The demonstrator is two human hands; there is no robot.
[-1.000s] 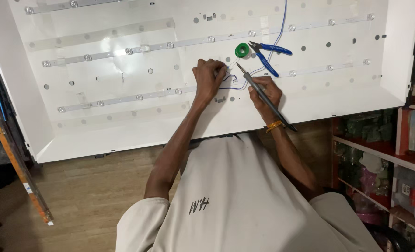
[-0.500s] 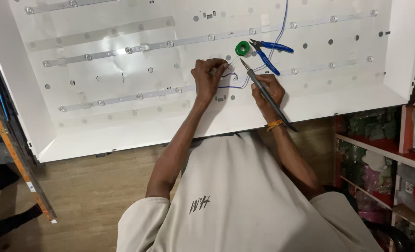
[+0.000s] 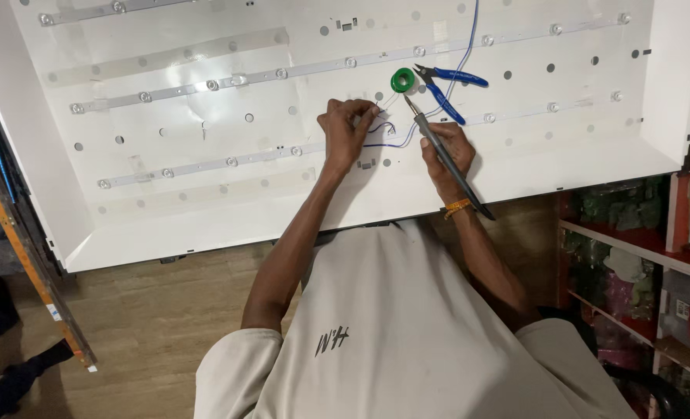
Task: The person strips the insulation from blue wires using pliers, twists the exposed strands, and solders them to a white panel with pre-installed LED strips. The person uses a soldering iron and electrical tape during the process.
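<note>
Left hand: the left hand (image 3: 349, 132) rests on the white panel (image 3: 205, 209), fingers curled shut and pinching the wire (image 3: 383, 133) near its looped end.
Right hand: the right hand (image 3: 447, 151) is closed around the soldering iron (image 3: 446, 155), held like a pen.
Iron: its dark handle runs from the wrist up and left across the palm; the metal tip points toward the solder spool (image 3: 402, 80) and ends just below it.
Wire: thin, blue to violet; it loops between the two hands, then climbs past the iron tip and runs up off the top edge of the view.
Spool: small green ring lying flat on the panel, just above the iron tip and just left of the cutters (image 3: 446, 84).
Cutters: blue-handled, lying on the panel up and right of the right hand, jaws toward the spool, touched by neither hand.
Panel: large white tray with raised sloped sides, dotted with round holes; it lies across the top of the view.
Strips: long LED strips (image 3: 228, 77) with small round lenses cross the panel from left to right; the hands work near one of them.
Wristband: an orange band (image 3: 456, 206) sits on the right wrist.
Shirt: the person wears a pale shirt (image 3: 407, 334).
Floor: wooden floor (image 3: 143, 318) below the panel.
Shelves: shelves (image 3: 639, 248) with mixed goods stand at the right.
Bar: an orange bar (image 3: 31, 264) leans at the left edge.
</note>
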